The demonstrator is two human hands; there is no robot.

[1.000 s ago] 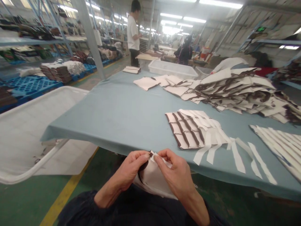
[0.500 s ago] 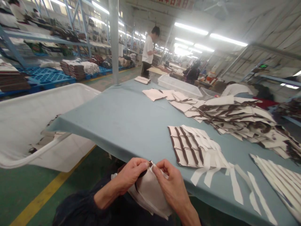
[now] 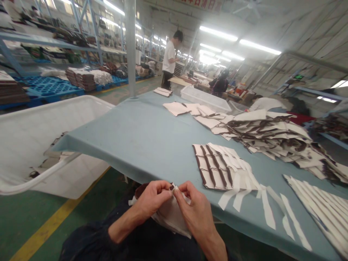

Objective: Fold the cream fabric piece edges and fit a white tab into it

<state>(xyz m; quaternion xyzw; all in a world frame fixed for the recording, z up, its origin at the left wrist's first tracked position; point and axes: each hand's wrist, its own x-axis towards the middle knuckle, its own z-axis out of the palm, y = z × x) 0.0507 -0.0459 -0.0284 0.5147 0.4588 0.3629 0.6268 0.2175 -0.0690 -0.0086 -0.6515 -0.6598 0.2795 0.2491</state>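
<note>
A cream fabric piece with dark brown edging (image 3: 174,215) hangs over my lap at the table's near edge. My left hand (image 3: 153,199) pinches its dark upper edge between thumb and fingers. Close beside it, my right hand (image 3: 191,206) pinches the white corner of the same piece; the fingertips nearly meet. Much of the fabric is hidden behind the hands. On the table to the right lies a cream panel with brown strips (image 3: 214,166), with loose white strips (image 3: 268,210) by it.
The blue-green tablecloth (image 3: 130,134) covers the table. A large pile of cream and brown pieces (image 3: 269,134) lies at the right, striped pieces (image 3: 318,206) nearer. A white bin (image 3: 54,108) stands left. A person (image 3: 169,59) stands beyond the table; others are further back.
The fabric between my hands has folded and sunk lower, showing less of its cream face. Both hands keep their pinch close together. The view has shifted slightly.
</note>
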